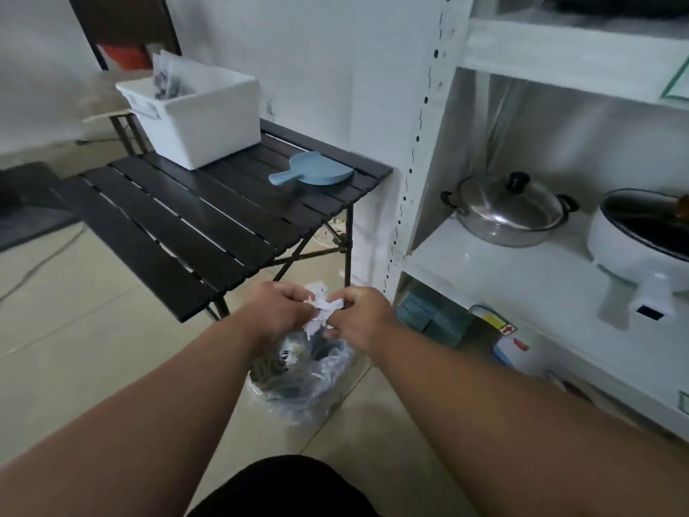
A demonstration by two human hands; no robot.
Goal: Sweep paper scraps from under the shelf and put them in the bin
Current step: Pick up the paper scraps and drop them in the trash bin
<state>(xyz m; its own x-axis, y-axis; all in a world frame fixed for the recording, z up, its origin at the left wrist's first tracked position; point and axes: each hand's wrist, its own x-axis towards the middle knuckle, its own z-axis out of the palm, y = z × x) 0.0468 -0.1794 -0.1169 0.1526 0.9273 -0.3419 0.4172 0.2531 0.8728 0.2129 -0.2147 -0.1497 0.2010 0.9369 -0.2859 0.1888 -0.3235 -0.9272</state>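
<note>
both hands, left hand [277, 309] and right hand [363, 317], pinch white paper scraps [320, 311] above the bag-lined bin [302, 382].

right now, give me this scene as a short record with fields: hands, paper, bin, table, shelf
hands: left hand and right hand both pinch the paper scraps between them
paper: white, crumpled, held above the bin
bin: plastic-lined bin on the floor, just below the hands
table: dark slatted table holds a blue dustpan and a white box
shelf: white shelf on the right, with a lidded steel pot and a white electric pan
</note>
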